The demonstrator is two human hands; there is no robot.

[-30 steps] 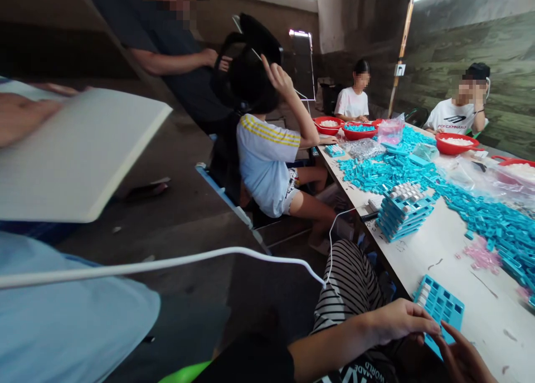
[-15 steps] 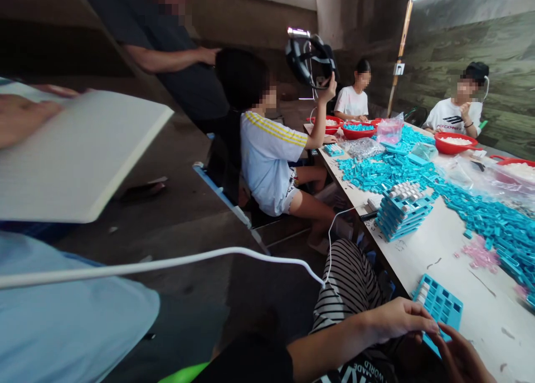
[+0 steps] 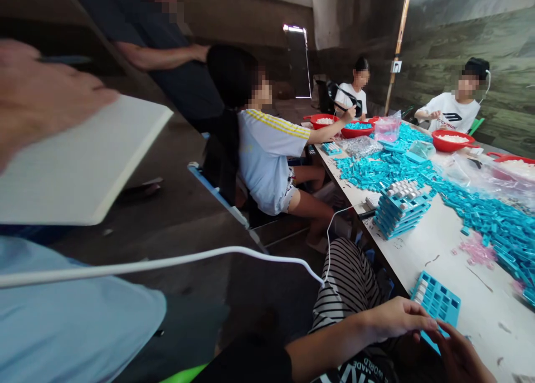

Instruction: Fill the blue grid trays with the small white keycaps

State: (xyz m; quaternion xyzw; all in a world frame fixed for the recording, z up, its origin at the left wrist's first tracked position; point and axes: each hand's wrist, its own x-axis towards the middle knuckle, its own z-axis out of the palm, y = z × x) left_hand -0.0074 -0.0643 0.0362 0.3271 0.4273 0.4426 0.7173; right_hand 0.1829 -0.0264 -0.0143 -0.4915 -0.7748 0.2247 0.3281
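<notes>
My left hand [image 3: 407, 320] reaches in from the bottom, thumb and fingers brought together in a pinch. At its fingertips it meets my right hand [image 3: 462, 354], whose fingers are closed too and partly cut off by the lower frame edge. Whether some small piece is between them is hidden. Just behind both hands lies a blue grid tray [image 3: 445, 302] with square openings, at the table's near edge. A short row of white key-like pieces [image 3: 420, 291] sits along its left side. The hands cover the tray's near corner.
A stack of blue trays [image 3: 401, 213] stands farther along the table [image 3: 447, 232]. Loose blue parts [image 3: 493, 221], pink pieces [image 3: 478, 249] and red bowls [image 3: 453, 140] lie beyond. A white cable [image 3: 251, 250] crosses above my lap. Close at left, a person's hand rests on a white board [image 3: 83, 165].
The seated person in the striped-shoulder shirt has lowered a black headband-like device toward the table. At left, the hand over the white board has moved right. My hands stay almost still.
</notes>
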